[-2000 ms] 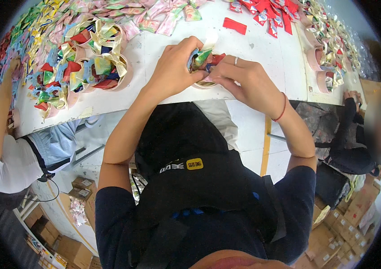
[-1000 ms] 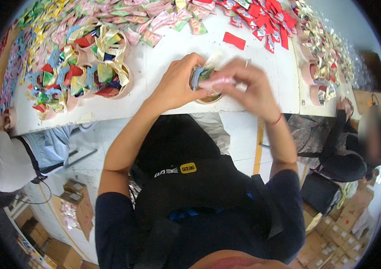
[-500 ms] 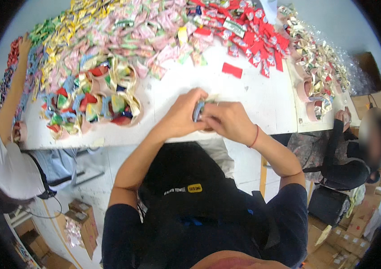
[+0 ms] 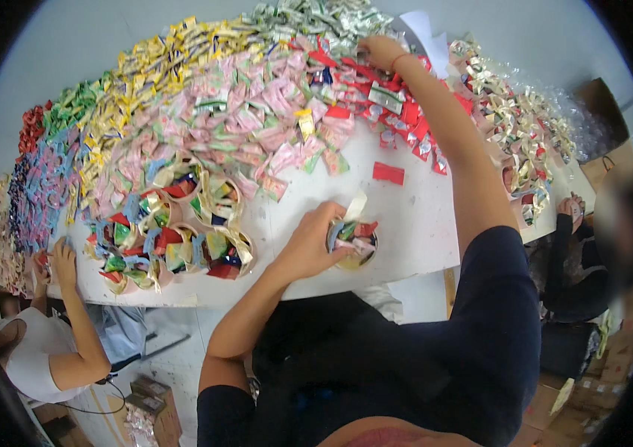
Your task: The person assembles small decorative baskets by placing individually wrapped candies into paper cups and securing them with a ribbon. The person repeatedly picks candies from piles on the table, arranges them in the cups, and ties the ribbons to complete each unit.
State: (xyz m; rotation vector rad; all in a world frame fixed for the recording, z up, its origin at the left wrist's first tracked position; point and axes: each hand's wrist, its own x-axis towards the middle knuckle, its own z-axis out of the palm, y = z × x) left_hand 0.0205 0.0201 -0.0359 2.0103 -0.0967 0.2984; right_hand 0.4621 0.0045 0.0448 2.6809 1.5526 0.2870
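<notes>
My left hand (image 4: 315,242) is closed round the side of a small round tub (image 4: 362,262) near the table's front edge. Inside the tub lie small wrapped sweets (image 4: 357,237) in red, green, pink and blue, and a cream strip stands up at its far rim. My right hand (image 4: 383,54) is stretched far across the table to the heap of silvery-green packets (image 4: 324,22), just behind the red packets (image 4: 406,112). Its fingers are bent down into the packets; what they hold is hidden. A single red packet (image 4: 388,173) lies apart, beyond the tub.
Filled tubs with cream ribbons (image 4: 175,246) stand close together at left. Pink packets (image 4: 234,104) and yellow packets (image 4: 175,52) are heaped behind them. More filled tubs (image 4: 529,201) stand at right. One co-worker's hands (image 4: 63,261) are at the left edge, another's hand (image 4: 573,208) at right.
My right hand has left the tub and reached forward to the silvery-green packets. My left hand stays on the tub. The left co-worker's arm has drawn back, and the view has shifted.
</notes>
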